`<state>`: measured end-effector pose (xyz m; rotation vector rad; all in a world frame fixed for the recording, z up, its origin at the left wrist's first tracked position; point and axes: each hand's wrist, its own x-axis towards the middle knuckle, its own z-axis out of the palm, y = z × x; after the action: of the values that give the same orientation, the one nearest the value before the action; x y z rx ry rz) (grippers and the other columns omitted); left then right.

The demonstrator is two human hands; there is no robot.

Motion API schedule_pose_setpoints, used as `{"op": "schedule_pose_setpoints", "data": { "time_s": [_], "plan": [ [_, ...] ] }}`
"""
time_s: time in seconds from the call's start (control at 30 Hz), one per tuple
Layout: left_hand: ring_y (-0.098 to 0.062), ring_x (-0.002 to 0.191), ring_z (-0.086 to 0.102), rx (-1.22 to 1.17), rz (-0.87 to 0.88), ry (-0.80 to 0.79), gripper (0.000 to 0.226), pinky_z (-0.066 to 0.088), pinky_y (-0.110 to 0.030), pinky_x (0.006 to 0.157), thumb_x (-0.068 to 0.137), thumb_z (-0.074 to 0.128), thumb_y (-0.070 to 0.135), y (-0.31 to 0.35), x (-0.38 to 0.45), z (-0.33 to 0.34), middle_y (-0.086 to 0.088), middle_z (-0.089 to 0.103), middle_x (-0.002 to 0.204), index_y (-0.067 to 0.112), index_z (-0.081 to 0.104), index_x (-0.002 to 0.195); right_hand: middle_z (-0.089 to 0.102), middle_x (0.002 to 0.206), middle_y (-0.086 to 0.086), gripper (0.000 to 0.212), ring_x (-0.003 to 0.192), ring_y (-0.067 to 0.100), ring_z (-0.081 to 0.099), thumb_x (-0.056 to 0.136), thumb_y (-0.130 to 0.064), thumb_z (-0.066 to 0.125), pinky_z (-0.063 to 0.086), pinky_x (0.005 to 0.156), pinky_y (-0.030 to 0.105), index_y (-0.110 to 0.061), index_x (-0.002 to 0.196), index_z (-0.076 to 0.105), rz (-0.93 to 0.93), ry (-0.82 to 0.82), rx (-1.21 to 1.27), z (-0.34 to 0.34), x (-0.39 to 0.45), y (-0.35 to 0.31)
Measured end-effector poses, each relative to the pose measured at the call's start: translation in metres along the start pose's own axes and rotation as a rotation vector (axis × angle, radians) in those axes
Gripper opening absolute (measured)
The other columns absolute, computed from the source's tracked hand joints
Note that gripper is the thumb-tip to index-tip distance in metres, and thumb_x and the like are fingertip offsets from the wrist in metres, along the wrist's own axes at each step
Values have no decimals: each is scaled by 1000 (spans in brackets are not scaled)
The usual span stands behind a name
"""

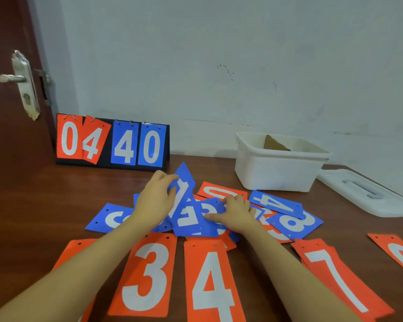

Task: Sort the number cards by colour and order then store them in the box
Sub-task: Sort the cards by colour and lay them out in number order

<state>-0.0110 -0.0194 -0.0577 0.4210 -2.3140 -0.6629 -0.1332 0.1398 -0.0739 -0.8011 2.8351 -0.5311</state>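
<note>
Number cards [196, 219], blue and orange with white digits, lie in a loose overlapping heap at mid-counter. Left hand [154, 201]: grip closed round a tilted blue card [184, 182], thumb and fingers curled on its edge, card raised off the heap. Right hand [235, 213]: grip bent onto a blue card reading 3 [211, 209], fingers pressing and pinching it on the pile. Beside it a blue 5 [186, 219]. Further right, blue 4 [277, 203] and blue 8 [293, 223]. Nearer the person, orange 3 [147, 277], orange 4 [212, 289] and orange 7 [335, 280] lie flat in a row, apart from the heap. White box [277, 168] stands open at far right of the brown counter [33, 205], its lid [368, 194] flat beside it. Flip scoreboard [112, 141] against the wall reads 04 orange, 40 blue.
</note>
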Motion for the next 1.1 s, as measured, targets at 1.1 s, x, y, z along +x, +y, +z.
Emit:
{"op": "schedule_pose_setpoints", "data": {
  "time_s": [1.1],
  "plan": [
    [-3, 100, 53, -270, -140, 362, 40, 51, -23, 83, 88, 61, 15, -73, -61, -139, 8, 53, 108, 11, 54, 128, 67, 91, 4, 41, 78, 13, 68, 84, -11, 68, 53, 57, 22, -16, 118, 46, -317, 98, 1156, 46, -50, -215]
  ]
}}
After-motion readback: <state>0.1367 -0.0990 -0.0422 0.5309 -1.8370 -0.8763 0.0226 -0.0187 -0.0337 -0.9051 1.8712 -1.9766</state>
